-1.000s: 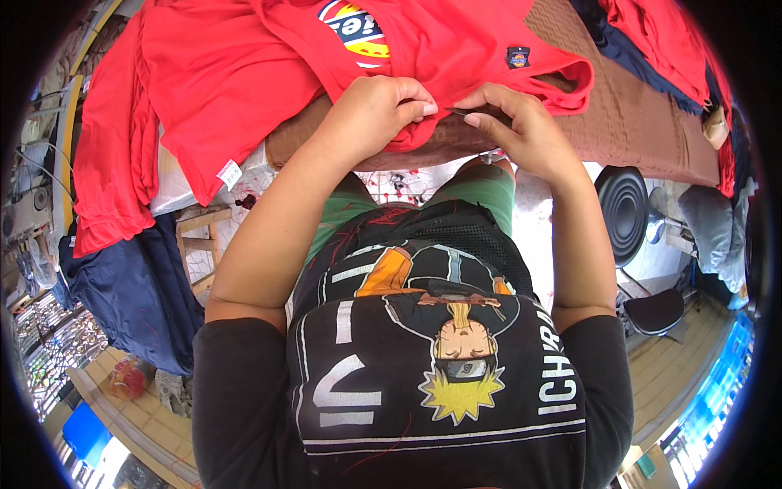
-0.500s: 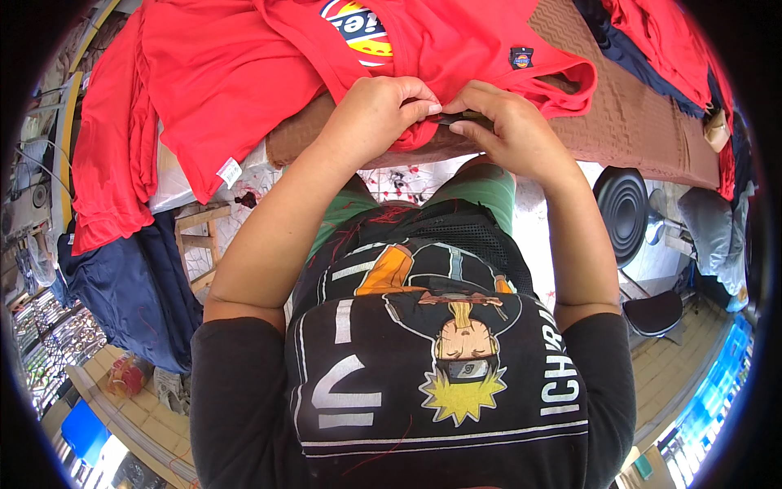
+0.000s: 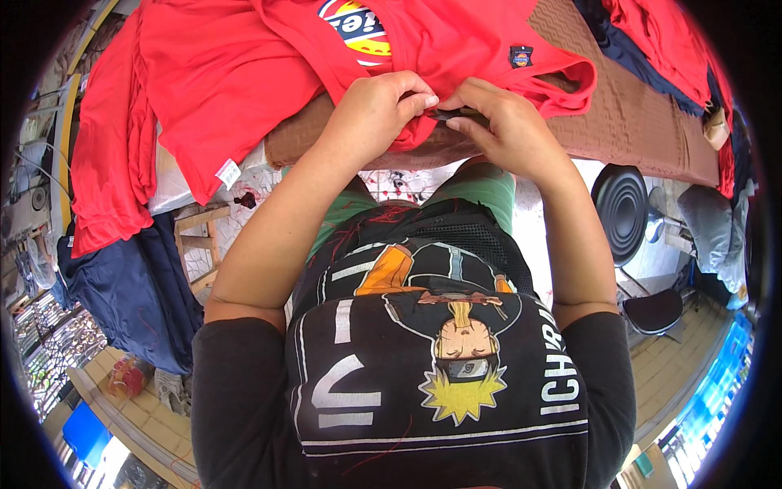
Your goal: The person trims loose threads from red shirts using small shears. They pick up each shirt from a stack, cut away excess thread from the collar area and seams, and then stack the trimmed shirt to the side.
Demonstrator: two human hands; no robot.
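Left fingers [image 3: 419, 103] pinch red garment [image 3: 220, 81] at edge | right fingers [image 3: 482, 95] grip dark tool [image 3: 444, 115] | brown cloth [image 3: 631, 126] spreads rightward

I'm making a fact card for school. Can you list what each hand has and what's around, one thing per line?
Left hand: pinches a red cloth garment with a multicoloured emblem
Right hand: holds a slim dark tool, mostly hidden
Underneath: brown textured cloth cover
To the left: hanging navy blue fabric
To the right: round black ringed seat
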